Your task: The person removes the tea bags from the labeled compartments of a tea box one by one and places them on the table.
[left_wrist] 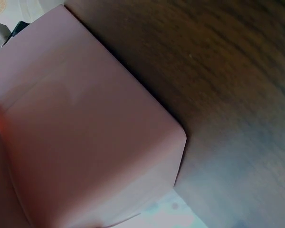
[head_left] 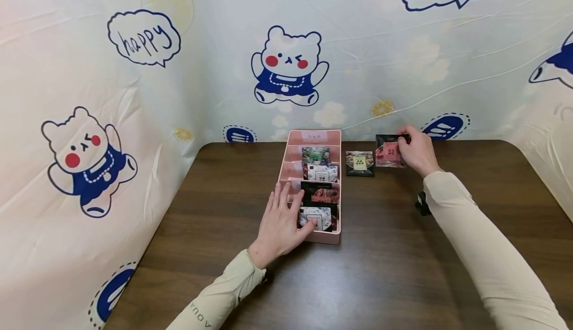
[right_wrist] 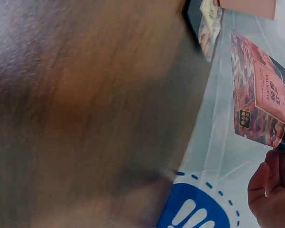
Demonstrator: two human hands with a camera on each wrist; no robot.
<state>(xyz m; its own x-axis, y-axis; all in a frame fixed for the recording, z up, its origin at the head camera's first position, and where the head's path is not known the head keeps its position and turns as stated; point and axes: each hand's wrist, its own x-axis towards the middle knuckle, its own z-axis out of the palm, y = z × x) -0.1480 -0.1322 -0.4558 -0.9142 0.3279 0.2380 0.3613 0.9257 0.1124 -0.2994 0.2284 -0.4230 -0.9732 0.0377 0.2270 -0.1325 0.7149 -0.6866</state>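
Note:
At the far right of the head view my right hand pinches a red-and-black tea sachet by its upper right corner. In the right wrist view "BLACK TEA" can be read on this sachet, held off the table. My left hand lies with spread fingers over the left rim of a long pink divided box, its thumb over the front white sachet. The left wrist view is filled mostly by the box's pink side wall. Just left of the held sachet, a dark sachet with a yellow-green label lies on the table.
Inside the box stand a green sachet, another white sachet and a red-and-black one, split by dividers. A printed cloth hangs behind the brown wooden table. A small black object shows beside the right sleeve.

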